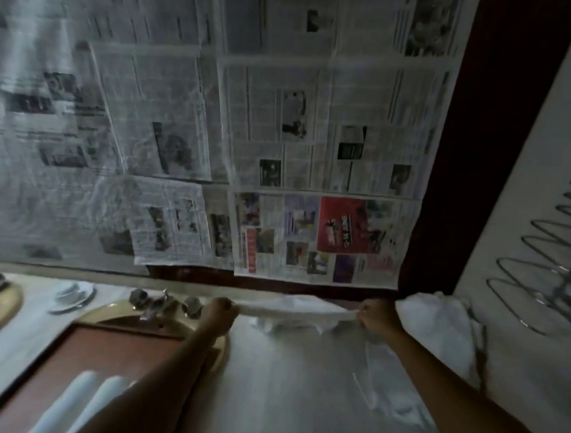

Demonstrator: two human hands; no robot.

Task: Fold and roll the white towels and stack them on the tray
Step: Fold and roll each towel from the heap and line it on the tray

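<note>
White cotton stretches between my two hands: I hold one towel [292, 309] taut by its top edge, out over the pale counter [288, 388], so it hangs flat and I can square it before the first fold. My left hand [221, 311] has its fingers curled round the left corner; my right hand [373, 316] pinches the right corner the same way. Both grips look tight, though blur hides the exact fingertips. The towel's middle sags and bunches against the counter just below my hands, so I judge it is not yet laid out smooth.

Beside my right hand, almost touching it, sits the heap of unfolded towels [438, 335], kept close so the next one is an easy reach. On my left, the reddish-brown tray [117, 349] lies across the yellowish sink [112, 310], its taps [164, 302] just beyond. Two rolled towels [83, 400] already rest side by side at the tray's near end, partly behind my left forearm. That placement makes sense: work in the middle, raw pile on one side, finished rolls on the other.

Newspaper sheets [248, 118] cover the window ahead, and a wire rack [541, 274] hangs on the wall at right. With two rolls done and a heap waiting, I judge the job is early.
</note>
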